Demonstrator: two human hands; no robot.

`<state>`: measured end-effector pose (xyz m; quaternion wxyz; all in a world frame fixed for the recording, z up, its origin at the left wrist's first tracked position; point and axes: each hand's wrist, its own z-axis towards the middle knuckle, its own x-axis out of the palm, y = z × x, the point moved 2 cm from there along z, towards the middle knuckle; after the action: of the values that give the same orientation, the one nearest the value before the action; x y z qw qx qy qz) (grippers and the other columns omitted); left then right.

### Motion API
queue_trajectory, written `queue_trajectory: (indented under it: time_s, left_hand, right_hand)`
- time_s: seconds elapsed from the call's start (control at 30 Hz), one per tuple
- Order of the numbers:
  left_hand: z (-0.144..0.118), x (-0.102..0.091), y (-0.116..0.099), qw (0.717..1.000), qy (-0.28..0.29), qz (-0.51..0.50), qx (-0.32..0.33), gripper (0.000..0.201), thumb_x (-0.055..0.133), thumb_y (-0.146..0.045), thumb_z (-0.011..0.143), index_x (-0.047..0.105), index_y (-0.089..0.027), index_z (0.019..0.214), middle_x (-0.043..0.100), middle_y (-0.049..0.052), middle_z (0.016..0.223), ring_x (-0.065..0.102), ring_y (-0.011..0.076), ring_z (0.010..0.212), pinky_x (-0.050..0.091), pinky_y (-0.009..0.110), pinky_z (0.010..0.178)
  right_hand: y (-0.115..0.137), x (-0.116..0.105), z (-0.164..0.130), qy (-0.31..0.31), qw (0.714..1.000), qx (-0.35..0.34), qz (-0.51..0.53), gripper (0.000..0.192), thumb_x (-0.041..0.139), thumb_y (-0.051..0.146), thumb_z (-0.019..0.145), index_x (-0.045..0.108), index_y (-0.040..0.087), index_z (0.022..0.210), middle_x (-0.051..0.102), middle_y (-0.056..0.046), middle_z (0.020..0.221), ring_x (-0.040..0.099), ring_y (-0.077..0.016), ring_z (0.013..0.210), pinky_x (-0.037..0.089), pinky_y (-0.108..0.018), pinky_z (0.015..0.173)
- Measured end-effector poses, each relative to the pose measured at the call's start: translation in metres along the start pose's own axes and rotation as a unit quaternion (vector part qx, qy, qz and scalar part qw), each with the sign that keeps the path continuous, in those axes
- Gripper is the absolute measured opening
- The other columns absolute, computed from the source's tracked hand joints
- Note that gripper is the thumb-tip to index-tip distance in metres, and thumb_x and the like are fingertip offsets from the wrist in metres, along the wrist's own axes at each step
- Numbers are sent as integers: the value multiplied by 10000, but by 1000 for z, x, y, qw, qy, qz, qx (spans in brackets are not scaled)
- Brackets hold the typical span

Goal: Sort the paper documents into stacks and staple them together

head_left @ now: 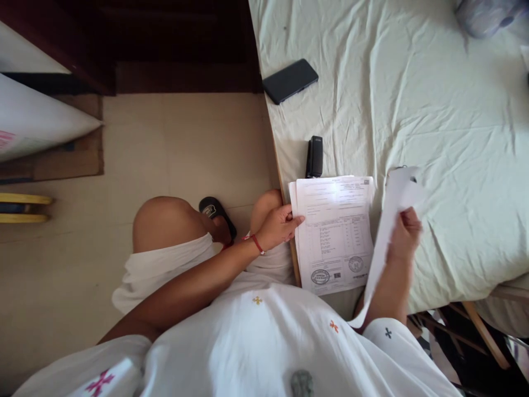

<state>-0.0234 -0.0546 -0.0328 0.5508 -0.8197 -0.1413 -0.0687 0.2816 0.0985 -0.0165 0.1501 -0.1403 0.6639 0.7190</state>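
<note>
My left hand (276,227), with a red string bracelet at its wrist, pinches the left edge of a stack of printed papers (334,237), thumb on top. The top page bears text, a small table and round and oval stamps. My right hand (405,234), slightly blurred, grips a separate paper sheet (397,190) that stands tilted on its edge to the right of the stack. Directly beyond the stack lies a black stapler (314,156).
A black phone-like case (290,81) rests near the left edge of the cloth-covered table (351,110). A clear plastic container (483,16) is at the far right corner. White sacking (37,116) and a yellow object (25,208) are on the left.
</note>
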Motion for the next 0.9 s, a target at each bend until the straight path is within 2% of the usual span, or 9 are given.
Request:
queue_trajectory:
  time_s: [0.07, 0.23, 0.3, 0.4, 0.5, 0.6, 0.7, 0.8, 0.9]
  left_hand:
    - [0, 0, 1, 1000, 1, -5, 3, 385, 748, -488, 831, 624, -148, 963, 563, -61, 601, 426, 46, 352, 272, 175, 320]
    - [0, 0, 4, 1000, -9, -6, 7, 440, 772, -539, 790, 564, -162, 882, 538, -72, 572, 422, 48, 338, 263, 179, 308]
    - [0, 1, 5, 1000, -10, -4, 7, 458, 774, -557, 781, 550, -167, 865, 521, -79, 553, 426, 51, 337, 267, 178, 306]
    - [0, 1, 5, 1000, -12, 0, 12, 472, 776, -574, 777, 542, -171, 851, 485, -94, 522, 432, 53, 335, 261, 172, 306]
    - [0, 1, 3, 1000, -11, -6, 15, 488, 778, -591, 768, 551, -168, 856, 469, -101, 510, 426, 51, 332, 250, 172, 306]
    - [-1, 1, 1, 1000, -10, -14, 14, 509, 784, -607, 752, 568, -163, 872, 481, -98, 516, 418, 52, 329, 242, 179, 304]
    - [-1, 1, -1, 1000, -13, -15, 15, 513, 794, -608, 741, 576, -160, 861, 481, -97, 510, 420, 51, 331, 235, 179, 307]
    - [-1, 2, -2, 1000, -9, -24, 13, 523, 802, -613, 732, 579, -159, 861, 483, -100, 507, 419, 47, 333, 240, 176, 309]
    - [-1, 2, 0, 999, -10, -31, 10, 535, 814, -623, 717, 560, -167, 836, 491, -98, 516, 423, 45, 334, 242, 174, 306]
  right_hand:
    - [5, 8, -4, -5, 1000, -15, -16, 321, 696, 508, 828, 682, 204, 929, 654, -20, 849, 567, -175, 776, 456, -312, 730]
    - [11, 14, -5, 34, 987, -40, -153, 224, 619, 401, 899, 624, 206, 788, 474, 44, 634, 402, -132, 604, 343, -283, 600]
    - [11, 15, -5, 34, 984, -41, -169, 176, 629, 372, 893, 665, 200, 896, 517, 42, 667, 429, -133, 620, 351, -282, 613]
    - [9, 18, -5, 40, 991, -23, -126, 349, 693, 380, 848, 682, 205, 1150, 646, 15, 824, 504, -139, 678, 401, -280, 655]
    - [7, 20, -5, 61, 994, 1, -89, 447, 746, 403, 803, 679, 217, 1203, 679, 2, 891, 529, -142, 696, 421, -276, 646]
    - [8, 19, -5, 84, 991, 1, -107, 299, 749, 428, 796, 709, 211, 998, 616, 14, 792, 504, -146, 691, 405, -263, 606]
    - [11, 17, -4, 88, 985, -27, -144, 257, 724, 430, 810, 620, 206, 738, 496, 24, 697, 436, -139, 671, 373, -254, 580]
    - [15, 18, -4, 81, 982, -47, -164, 279, 703, 412, 824, 564, 209, 692, 457, 26, 695, 413, -136, 679, 369, -255, 591]
    - [15, 21, -5, 83, 981, -51, -166, 257, 724, 395, 806, 579, 206, 710, 469, 27, 710, 421, -136, 690, 381, -257, 612]
